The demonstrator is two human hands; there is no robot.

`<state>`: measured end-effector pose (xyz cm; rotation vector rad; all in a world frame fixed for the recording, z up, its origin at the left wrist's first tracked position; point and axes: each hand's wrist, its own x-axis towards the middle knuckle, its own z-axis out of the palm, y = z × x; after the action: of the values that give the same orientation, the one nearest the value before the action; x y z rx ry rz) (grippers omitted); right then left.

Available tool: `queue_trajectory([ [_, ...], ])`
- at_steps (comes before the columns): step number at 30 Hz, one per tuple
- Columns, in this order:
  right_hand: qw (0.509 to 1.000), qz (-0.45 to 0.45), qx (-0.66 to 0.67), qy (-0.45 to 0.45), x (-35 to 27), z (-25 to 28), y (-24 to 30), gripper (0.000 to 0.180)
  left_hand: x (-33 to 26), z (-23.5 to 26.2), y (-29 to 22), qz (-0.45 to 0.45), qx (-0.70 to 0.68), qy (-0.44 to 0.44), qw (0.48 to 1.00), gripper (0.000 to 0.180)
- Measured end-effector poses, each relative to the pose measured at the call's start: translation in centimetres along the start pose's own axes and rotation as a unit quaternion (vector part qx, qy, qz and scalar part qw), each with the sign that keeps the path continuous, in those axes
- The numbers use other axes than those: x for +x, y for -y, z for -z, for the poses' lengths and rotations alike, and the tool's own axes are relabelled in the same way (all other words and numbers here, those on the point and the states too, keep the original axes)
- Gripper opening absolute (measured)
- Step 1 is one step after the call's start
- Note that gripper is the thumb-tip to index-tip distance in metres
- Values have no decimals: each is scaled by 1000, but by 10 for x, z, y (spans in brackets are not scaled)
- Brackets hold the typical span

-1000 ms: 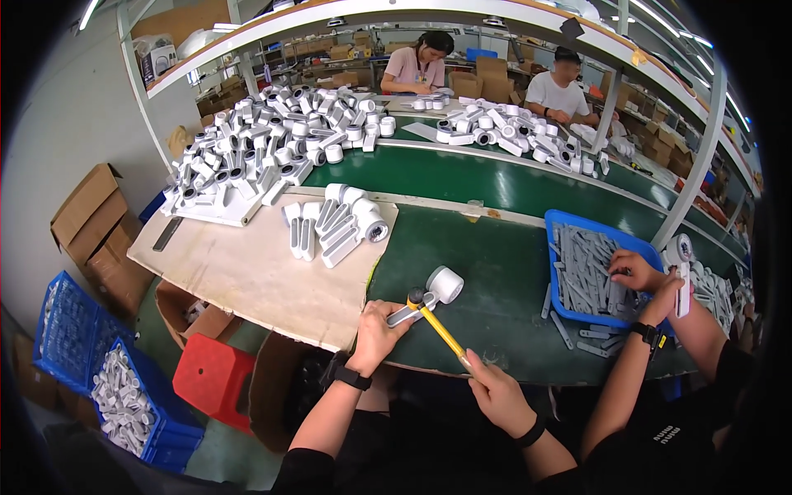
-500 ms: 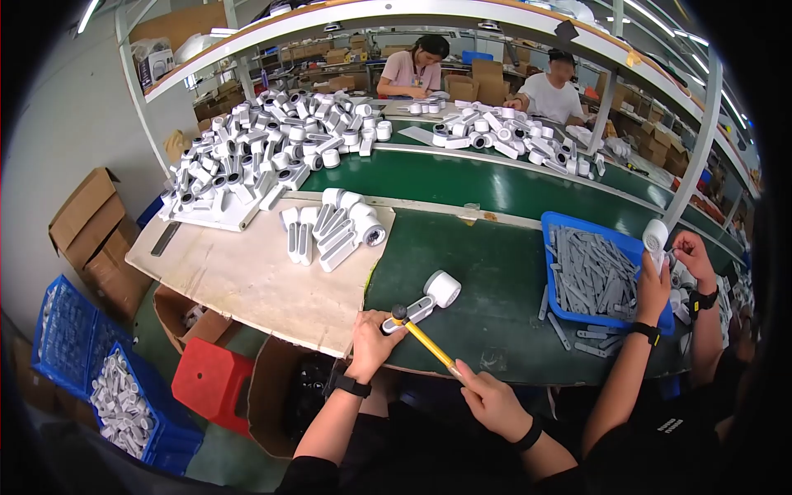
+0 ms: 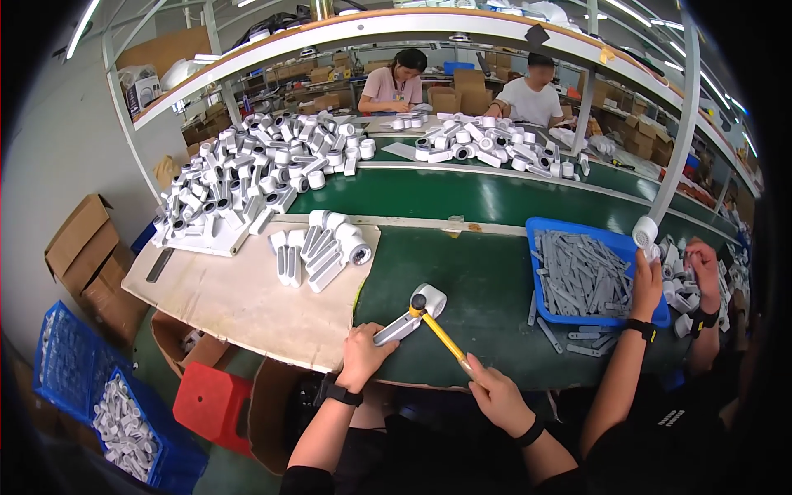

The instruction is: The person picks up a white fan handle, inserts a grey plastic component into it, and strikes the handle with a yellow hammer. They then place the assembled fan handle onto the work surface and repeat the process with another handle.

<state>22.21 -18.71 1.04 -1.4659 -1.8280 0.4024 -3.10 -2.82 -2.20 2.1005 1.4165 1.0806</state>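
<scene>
Factory assembly line. Long green conveyor belt (image 3: 487, 198) beyond the fingers, heaped with identical white plastic parts (image 3: 247, 186). Blue tray (image 3: 549, 227) of grey strips just right of the fingers; blue crates (image 3: 74, 363) of more parts on the floor far left. Cardboard boxes (image 3: 82, 247) stacked along the wall. Two seated workers (image 3: 396, 78) opposite, under an overhead shelf (image 3: 371, 29) with strip lighting.

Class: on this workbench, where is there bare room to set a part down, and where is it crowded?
Free: the board below the small part cluster, and the green mat between that cluster and the blue tray. Crowded: the big pile.
</scene>
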Motion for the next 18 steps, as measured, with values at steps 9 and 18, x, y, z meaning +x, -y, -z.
queue_trajectory([
  [9,951,-106,284,-59,25,-5,-44,61,44,-7,-17,-98,50,33,993,30],
  [18,861,-219,458,-17,25,2,-57,63,106,27,80,-22,233,-61,970,35],
])
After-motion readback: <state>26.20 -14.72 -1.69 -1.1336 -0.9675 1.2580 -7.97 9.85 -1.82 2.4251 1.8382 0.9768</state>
